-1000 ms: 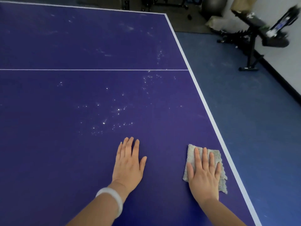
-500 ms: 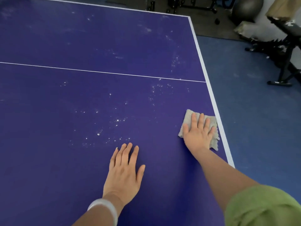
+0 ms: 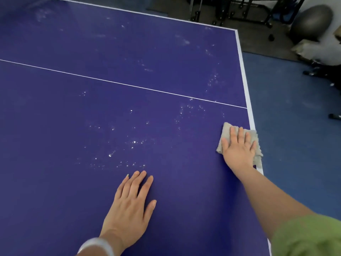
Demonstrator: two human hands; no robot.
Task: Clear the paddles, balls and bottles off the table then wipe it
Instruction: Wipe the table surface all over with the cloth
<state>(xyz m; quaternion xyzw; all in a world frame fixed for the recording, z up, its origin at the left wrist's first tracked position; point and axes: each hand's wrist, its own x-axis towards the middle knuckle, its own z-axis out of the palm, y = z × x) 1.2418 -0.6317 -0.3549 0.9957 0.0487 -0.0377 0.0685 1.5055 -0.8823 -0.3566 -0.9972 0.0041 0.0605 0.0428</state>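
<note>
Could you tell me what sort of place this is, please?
Probably a gym or recreation room: a purple table-tennis table with white lines, a grey exercise ball and black metal equipment frames beyond it.

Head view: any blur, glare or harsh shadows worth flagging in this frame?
Head view: left hand, right hand and cloth reasonably sharp; lighting dim and even, no hard shadows on the table; white specks glint faintly; exercise ball behind looks dark and soft.
</note>
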